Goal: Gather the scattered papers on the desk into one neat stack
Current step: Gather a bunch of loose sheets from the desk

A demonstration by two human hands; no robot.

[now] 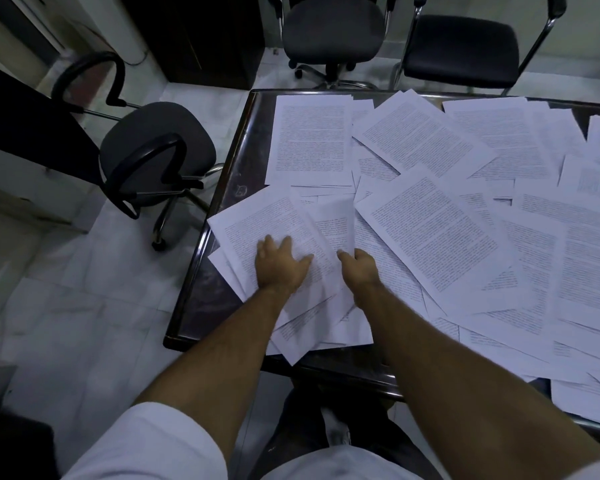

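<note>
Gathering just begun; left hand (280, 263) presses flat on near sheets (274, 220); right hand (359, 263) pinches one; next, slide together.

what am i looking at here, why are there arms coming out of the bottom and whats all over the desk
There is no machine here. A camera worn on a person's head looks forward and down, so the two bare forearms at the bottom are the wearer's own. This is the only view.

The dark glossy desk is covered with scattered white printed paper sheets, overlapping at many angles. Some hang over the near edge.

The left hand lies flat, fingers spread, pressing on a tilted sheet near the desk's left corner. The right hand rests just beside it with fingers curled at a raised sheet's edge; whether it actually pinches it is unclear.

Three dark office chairs stand around the desk; one grey-seated swivel chair is on the left.
</note>
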